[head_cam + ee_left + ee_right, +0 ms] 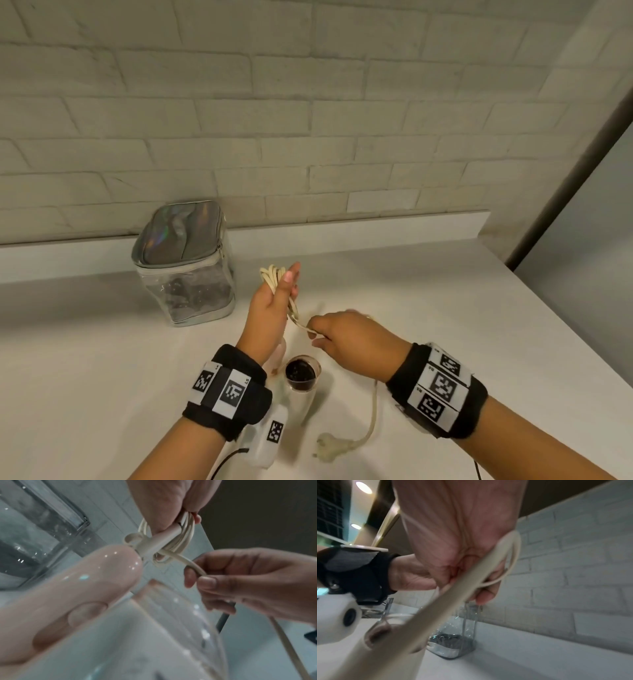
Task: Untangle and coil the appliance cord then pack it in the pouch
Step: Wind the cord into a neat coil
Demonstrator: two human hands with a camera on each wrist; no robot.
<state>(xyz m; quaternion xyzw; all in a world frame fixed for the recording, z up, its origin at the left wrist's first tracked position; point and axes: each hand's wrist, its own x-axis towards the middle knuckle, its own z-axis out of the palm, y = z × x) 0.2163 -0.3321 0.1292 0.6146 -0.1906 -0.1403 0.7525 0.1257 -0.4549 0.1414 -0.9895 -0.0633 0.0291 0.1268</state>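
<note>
A cream cord [272, 274] is looped in a coil round my left hand [274, 301], which grips the loops [185, 534] above the counter. My right hand [339, 335] pinches a strand [193, 565] just below the coil; the cord [462, 588] then runs through its palm and down. The loose end trails over the counter to the plug [329, 445]. The cord joins a pink appliance [85, 588] under my left wrist, whose dark round mouth [301, 373] faces up. The silver pouch [185, 263] with clear sides stands left of the hands, its top shut.
A white counter [445, 325] runs to a low ledge and a pale brick wall [308, 120] behind. The counter's right edge [555, 318] falls off diagonally. The pouch [453, 635] sits near the wall.
</note>
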